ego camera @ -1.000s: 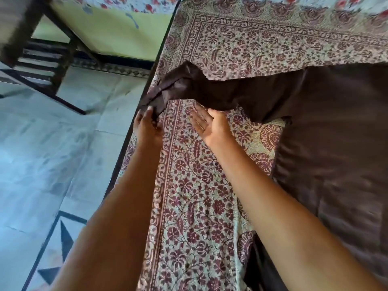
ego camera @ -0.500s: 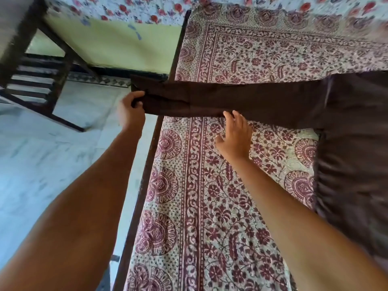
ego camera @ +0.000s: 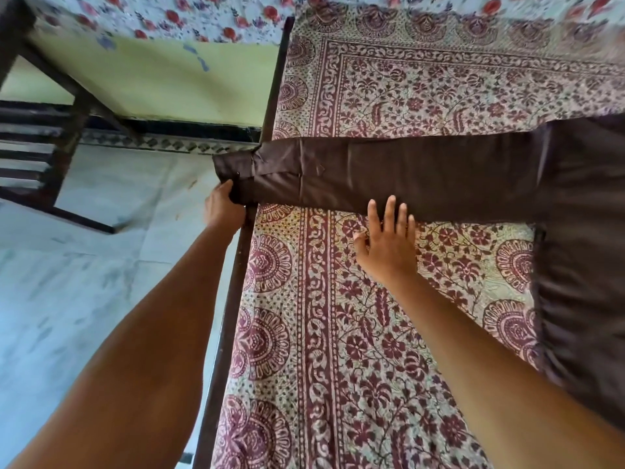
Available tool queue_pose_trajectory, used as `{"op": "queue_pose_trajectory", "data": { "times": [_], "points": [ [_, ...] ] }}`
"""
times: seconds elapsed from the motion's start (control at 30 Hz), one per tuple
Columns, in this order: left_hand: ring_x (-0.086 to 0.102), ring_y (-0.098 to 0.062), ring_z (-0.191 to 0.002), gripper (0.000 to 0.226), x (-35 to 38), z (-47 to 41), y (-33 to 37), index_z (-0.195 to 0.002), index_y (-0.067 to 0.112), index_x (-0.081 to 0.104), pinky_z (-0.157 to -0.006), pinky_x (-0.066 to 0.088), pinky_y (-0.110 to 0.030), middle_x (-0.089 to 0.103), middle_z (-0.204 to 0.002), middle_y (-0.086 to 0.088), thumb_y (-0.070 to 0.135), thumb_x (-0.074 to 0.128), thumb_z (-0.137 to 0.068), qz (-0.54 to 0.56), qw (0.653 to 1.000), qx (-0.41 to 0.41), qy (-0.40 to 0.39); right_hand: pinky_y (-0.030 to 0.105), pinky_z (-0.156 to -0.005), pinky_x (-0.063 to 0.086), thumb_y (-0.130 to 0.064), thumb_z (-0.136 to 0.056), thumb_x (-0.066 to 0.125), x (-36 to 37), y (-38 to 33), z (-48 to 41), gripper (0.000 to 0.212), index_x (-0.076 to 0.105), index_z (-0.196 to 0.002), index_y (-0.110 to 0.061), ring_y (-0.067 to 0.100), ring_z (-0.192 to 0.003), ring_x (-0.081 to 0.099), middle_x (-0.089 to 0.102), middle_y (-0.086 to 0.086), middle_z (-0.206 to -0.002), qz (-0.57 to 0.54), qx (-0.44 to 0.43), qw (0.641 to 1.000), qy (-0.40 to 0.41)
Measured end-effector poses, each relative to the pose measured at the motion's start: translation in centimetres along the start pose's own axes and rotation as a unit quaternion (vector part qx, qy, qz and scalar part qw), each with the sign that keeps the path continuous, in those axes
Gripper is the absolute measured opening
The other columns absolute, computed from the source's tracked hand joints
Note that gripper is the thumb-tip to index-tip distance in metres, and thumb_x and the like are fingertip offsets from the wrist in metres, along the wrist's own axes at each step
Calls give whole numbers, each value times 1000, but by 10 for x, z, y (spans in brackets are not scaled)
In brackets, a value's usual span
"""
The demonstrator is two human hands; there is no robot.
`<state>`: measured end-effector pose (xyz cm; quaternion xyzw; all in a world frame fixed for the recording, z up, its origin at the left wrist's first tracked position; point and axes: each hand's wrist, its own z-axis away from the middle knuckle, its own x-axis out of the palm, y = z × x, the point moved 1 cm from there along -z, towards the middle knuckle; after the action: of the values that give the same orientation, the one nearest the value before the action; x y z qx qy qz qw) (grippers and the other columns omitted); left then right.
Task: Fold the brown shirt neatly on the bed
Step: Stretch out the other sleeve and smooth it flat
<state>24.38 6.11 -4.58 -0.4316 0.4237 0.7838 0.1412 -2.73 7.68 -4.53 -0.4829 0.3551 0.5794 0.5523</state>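
Evidently the folding was barely begun. On the printed bedsheet (ego camera: 338,350) the right hand (ego camera: 389,245) was laid flat, its fingers (ego camera: 390,214) straight and spread, tips set on the near edge of the outstretched sleeve (ego camera: 422,174). Beyond the bed rail (ego camera: 233,299) the cuff (ego camera: 236,167) was gripped by the left hand (ego camera: 223,206). The brown shirt (ego camera: 585,265) was spread flat at the right, no fold visible; sleeves and body were judged left to be folded.

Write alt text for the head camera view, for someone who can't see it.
A person's left hand grips the cuff of a dark brown shirt sleeve, stretched flat across a maroon floral-print bedsheet past the bed's edge. The right hand, fingers straight, touches the sleeve's near edge.
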Motion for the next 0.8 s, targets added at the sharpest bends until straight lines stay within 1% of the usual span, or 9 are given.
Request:
{"op": "queue_pose_trajectory", "data": {
  "times": [0.17,0.27,0.3,0.37,0.43,0.5,0.57,0.7,0.8],
  "points": [
    [49,-38,-118,55,6,-11,2,-133,17,51,-101,43,-42,52,-131,-22,2,45,-81,-12,995,-46,-90,44,-116,-6,-40,-94,25,1,-1,-2,64,-1,-148,-18,34,-142,-9,-11,17,-155,-3,-3,1000,0],
    [40,-33,-126,50,7,-3,22,-129,21,53,-107,32,-45,40,-140,-14,8,46,-81,-50,994,-93,7,42,-116,3,-42,-94,31,-5,6,-3,62,11,-148,-19,31,-143,1,1,13,-156,-28,-16,999,7],
    [35,-30,-130,48,9,7,35,-129,21,52,-108,27,-44,35,-144,-10,7,46,-83,-80,994,-63,48,42,-116,9,-41,-93,32,-10,11,-3,59,21,-146,-18,30,-143,10,11,12,-155,-49,-27,998,25],
    [27,-24,-137,46,26,29,67,-130,24,50,-110,20,-44,29,-149,-4,8,45,-87,-88,991,63,83,41,-111,23,-39,-91,25,-19,25,-4,56,39,-138,-13,27,-135,33,34,11,-148,-82,-45,992,88],
    [17,-20,-143,43,53,52,100,-137,28,42,-115,10,-44,22,-155,0,20,41,-94,-89,981,173,25,42,-108,28,-39,-89,19,-26,44,-7,60,45,-134,-10,27,-130,41,43,12,-142,-81,-33,986,140],
    [4,-18,-146,46,87,67,127,-144,32,29,-117,1,-44,10,-158,1,38,32,-98,-119,963,231,-66,43,-113,18,-39,-92,22,-28,67,-10,57,35,-141,-12,28,-138,28,31,13,-149,-44,7,990,136],
    [-4,-17,-146,52,113,72,140,-147,35,17,-116,-6,-45,1,-159,2,48,24,-97,-163,947,251,-116,44,-115,4,-41,-95,26,-25,88,-11,59,19,-146,-13,32,-142,10,12,18,-154,-10,63,994,88],
    [-5,-16,-146,57,121,61,125,-147,39,7,-117,-8,-46,-2,-159,4,56,19,-95,-238,934,257,-67,46,-117,-3,-52,-94,24,-16,108,-9,71,2,-148,-12,36,-142,-6,-7,25,-153,-11,100,995,12],
    [-3,-17,-146,59,103,44,107,-147,39,6,-117,-8,-45,0,-159,5,59,18,-93,-255,938,232,-39,43,-114,-8,-67,-85,7,-18,116,-4,80,2,-148,-19,30,-143,-10,-10,13,-155,-62,7,998,-8]
  ]
}}
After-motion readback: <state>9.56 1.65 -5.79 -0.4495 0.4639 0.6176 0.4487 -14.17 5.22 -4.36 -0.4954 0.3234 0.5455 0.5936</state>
